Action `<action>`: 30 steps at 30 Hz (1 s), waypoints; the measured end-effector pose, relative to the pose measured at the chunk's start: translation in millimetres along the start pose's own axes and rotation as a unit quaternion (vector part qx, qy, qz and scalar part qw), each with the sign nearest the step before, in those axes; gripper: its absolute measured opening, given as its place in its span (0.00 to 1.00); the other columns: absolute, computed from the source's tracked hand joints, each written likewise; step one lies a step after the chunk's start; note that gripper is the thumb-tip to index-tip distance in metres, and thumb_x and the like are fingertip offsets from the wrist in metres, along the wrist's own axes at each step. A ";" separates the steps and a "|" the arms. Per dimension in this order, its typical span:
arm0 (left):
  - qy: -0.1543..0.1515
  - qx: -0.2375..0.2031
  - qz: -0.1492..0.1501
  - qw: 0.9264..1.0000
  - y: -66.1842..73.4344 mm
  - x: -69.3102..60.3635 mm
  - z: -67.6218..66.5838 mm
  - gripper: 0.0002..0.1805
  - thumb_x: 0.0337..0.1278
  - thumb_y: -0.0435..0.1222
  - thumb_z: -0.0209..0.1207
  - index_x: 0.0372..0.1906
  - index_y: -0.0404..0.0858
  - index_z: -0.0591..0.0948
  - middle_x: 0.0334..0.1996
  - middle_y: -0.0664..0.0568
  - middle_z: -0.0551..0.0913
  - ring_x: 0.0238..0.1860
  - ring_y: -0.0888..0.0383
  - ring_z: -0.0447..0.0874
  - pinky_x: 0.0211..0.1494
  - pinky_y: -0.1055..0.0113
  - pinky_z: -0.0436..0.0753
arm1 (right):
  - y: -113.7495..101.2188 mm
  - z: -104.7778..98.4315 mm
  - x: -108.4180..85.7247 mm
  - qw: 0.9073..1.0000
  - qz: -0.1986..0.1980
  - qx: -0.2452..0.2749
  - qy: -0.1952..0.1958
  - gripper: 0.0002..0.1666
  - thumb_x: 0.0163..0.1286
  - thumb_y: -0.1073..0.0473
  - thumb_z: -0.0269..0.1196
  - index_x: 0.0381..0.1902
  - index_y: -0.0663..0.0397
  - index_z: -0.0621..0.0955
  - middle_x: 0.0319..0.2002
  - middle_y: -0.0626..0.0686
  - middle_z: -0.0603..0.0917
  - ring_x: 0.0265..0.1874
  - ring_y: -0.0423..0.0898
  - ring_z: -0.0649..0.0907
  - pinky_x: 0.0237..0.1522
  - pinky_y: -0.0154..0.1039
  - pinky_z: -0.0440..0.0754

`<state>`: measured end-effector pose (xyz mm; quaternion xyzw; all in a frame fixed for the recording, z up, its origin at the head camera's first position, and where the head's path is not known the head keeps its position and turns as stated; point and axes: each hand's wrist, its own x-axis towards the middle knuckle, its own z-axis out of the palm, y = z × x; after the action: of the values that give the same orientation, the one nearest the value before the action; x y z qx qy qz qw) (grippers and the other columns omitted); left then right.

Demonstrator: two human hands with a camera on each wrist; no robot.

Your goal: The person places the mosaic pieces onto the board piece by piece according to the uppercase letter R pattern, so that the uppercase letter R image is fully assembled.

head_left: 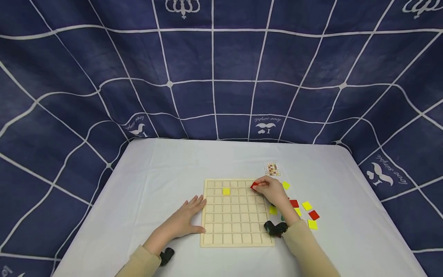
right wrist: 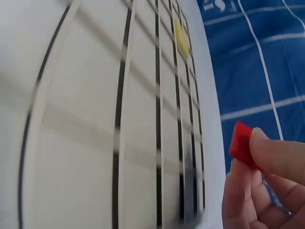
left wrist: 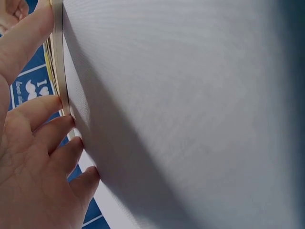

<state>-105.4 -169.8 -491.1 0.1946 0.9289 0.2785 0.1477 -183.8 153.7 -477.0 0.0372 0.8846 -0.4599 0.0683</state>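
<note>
- We saw the right hand (head_left: 275,192) pinching a red tile (right wrist: 240,143) between thumb and fingertips, the small square tilted near the far right corner of a wooden grid board (head_left: 226,217).
- From our angles, we could not tell whether the tile touched the board.
- Along the board's left edge, we saw the left hand (head_left: 184,219) with its fingers apart and loosely extended, thumb and fingertips against the wood, clamped on nothing.
- That light brace, we judged, suited the work: steady contact from the left would keep the board from skidding, while a hard push could shift it.
- In the second row from the far edge and the third column from the left, we found a yellow tile (head_left: 226,191), the one tile we could make out in the grid.
- For a clean placement, we reckoned, the red tile called for levelling over one cell, squaring to the ridges, then a soft release; let go tilted, it might straddle a ridge.
- Beyond the board lay a patterned card (head_left: 272,169), which we thought worth checking for the cell, though its details were too small for us to read.
- We noted the right wrist's black camera (head_left: 275,228) over the near right corner, where a low forearm might snag the board or nearby loose tiles (head_left: 307,206).
</note>
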 end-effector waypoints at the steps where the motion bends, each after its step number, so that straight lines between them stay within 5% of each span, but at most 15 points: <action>1: -0.001 0.000 0.000 1.000 0.3 0.3 -0.3 0.54 0.43 0.50 0.73 0.74 0.33 0.62 0.77 0.41 0.55 0.78 0.42 0.49 0.79 0.41 0.50 | -3.3 4.5 1.0 1.000 -0.004 0.006 -0.009 0.09 0.63 0.60 0.69 0.40 0.56 0.84 0.33 0.52 0.86 0.29 0.43 0.82 0.32 0.32 0.78; 14: -0.004 0.000 -0.005 1.000 3.1 0.3 -1.5 0.53 0.43 0.49 0.74 0.74 0.33 0.63 0.77 0.41 0.56 0.78 0.42 0.49 0.79 0.42 0.51 | -23.5 46.1 8.3 0.997 -0.053 -0.022 -0.059 0.06 0.65 0.60 0.68 0.40 0.48 0.88 0.35 0.48 0.89 0.30 0.39 0.83 0.37 0.36 0.82; 30: -0.004 0.004 -0.004 1.000 1.3 1.3 0.4 0.52 0.45 0.48 0.73 0.74 0.33 0.62 0.77 0.41 0.56 0.79 0.42 0.49 0.79 0.41 0.51 | -24.6 56.2 6.6 0.989 -0.110 -0.086 -0.049 0.04 0.64 0.61 0.68 0.36 0.49 0.89 0.35 0.49 0.83 0.34 0.43 0.81 0.40 0.40 0.82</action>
<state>-106.0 -168.1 -490.9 0.1924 0.9301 0.2735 0.1519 -188.6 93.6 -490.1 -0.0894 0.9152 -0.3878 0.0633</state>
